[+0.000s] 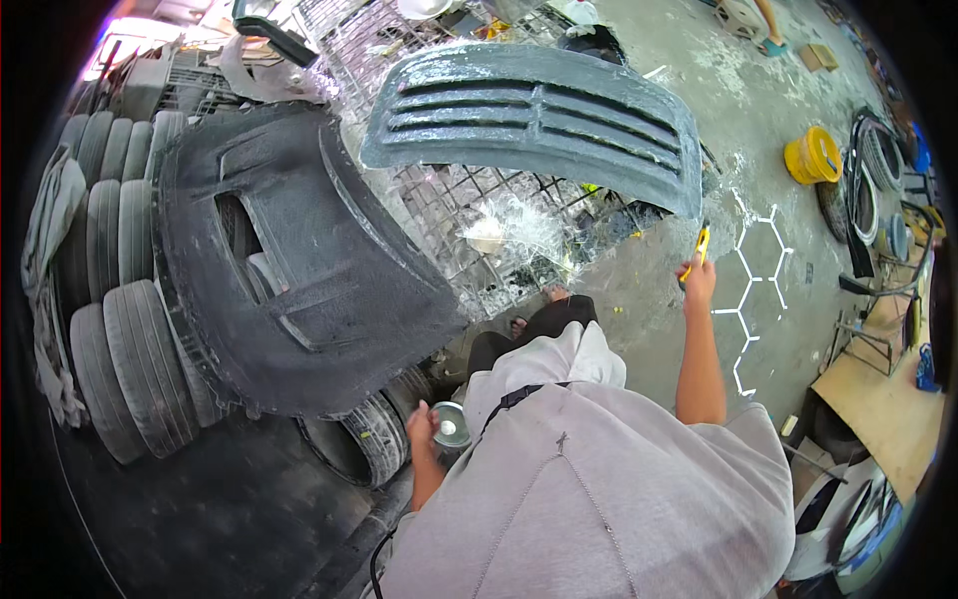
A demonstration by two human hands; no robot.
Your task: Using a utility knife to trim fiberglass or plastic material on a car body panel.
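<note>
The right hand was raised out in front of the body, its grip wrapped round a yellow utility knife that pointed upward, just below the right end of a grey slatted panel. That panel lay across a wire cage, with crumpled clear plastic sheet bunched on the mesh beneath it. The left hand was held low and close to the body, its grip curled round a small round silver tin (whether the tin was open or lidded could not be told from this angle). Just to the left of that hand a tyre leaned under the lower edge of a large dark moulded shell, which had cut-out openings and a rough black surface. Further left, a row of worn tyres stood side by side, with a grey cloth draped over their outer edge. The person wore a pale grey shirt with a dark strap across the chest. On the concrete floor to the right sat a yellow bucket, well apart from the knife, and white hexagon lines were marked on the floor near the right hand
</note>
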